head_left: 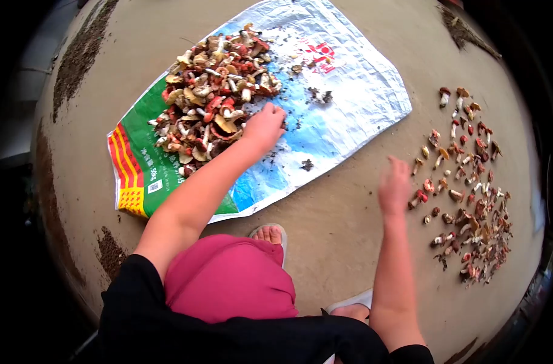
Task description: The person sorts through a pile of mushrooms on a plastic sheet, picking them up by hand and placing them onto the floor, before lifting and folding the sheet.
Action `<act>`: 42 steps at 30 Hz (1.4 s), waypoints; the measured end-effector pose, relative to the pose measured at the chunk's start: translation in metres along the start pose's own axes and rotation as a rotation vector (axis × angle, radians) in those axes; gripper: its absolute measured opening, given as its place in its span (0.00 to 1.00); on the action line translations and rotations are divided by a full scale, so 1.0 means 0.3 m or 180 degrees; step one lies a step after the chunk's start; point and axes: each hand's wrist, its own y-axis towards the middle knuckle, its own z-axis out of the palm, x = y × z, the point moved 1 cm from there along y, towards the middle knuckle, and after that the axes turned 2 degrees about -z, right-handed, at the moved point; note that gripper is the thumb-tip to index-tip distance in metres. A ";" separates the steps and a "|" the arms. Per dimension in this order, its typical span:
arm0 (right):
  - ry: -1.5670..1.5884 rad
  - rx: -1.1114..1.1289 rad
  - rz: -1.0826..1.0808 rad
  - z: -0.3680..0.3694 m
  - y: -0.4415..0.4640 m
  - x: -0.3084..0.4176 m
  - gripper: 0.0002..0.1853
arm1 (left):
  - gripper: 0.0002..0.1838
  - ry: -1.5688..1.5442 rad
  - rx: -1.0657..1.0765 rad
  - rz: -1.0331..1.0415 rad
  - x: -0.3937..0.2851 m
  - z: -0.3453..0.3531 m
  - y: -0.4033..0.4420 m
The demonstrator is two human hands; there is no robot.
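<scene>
My left hand [265, 127] is at the right edge of a heap of mushrooms [213, 91], its fingers curled; whatever lies between them is hidden. The heap, with red, yellow and brown caps and pale stems, rests on a flattened printed sack [349, 85]. Out over the bare floor, right of the sack, my right hand [395, 185] is blurred, its fingers apart at the tips and nothing visible in them. Just beyond it, more mushrooms [480, 227] lie scattered on the floor.
My sandalled feet stand on the brown floor [325, 242] below the sack. Dark crumbs [307, 164] dot the sack's surface. Brown granular patches [109, 252] mark the floor at the left, and a dry tuft [464, 33] lies at the upper right.
</scene>
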 end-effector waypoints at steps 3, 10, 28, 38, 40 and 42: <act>0.1149 0.0311 -0.0228 0.048 -0.057 0.168 0.17 | 0.16 -0.0050 -0.0034 -0.0083 0.037 -0.008 -0.012; 0.3353 0.1054 0.0814 0.226 -0.099 0.335 0.12 | 0.09 -0.0172 0.0037 -0.0062 0.019 0.026 0.007; 0.3222 0.0362 0.2130 0.067 -0.207 -0.131 0.12 | 0.10 -0.1060 0.0099 0.0301 -0.129 -0.115 -0.311; -0.0302 0.0295 0.0345 -0.055 -0.282 -0.081 0.26 | 0.06 -0.0332 -0.1252 -0.0896 0.202 -0.254 -0.430; -0.0016 0.0395 0.0105 -0.028 -0.275 0.004 0.26 | 0.06 -0.0202 -0.1107 -0.0814 0.175 -0.241 -0.421; 0.0427 0.0559 -0.0207 -0.009 -0.265 0.113 0.26 | 0.06 -0.0095 -0.1323 -0.0522 0.184 -0.203 -0.392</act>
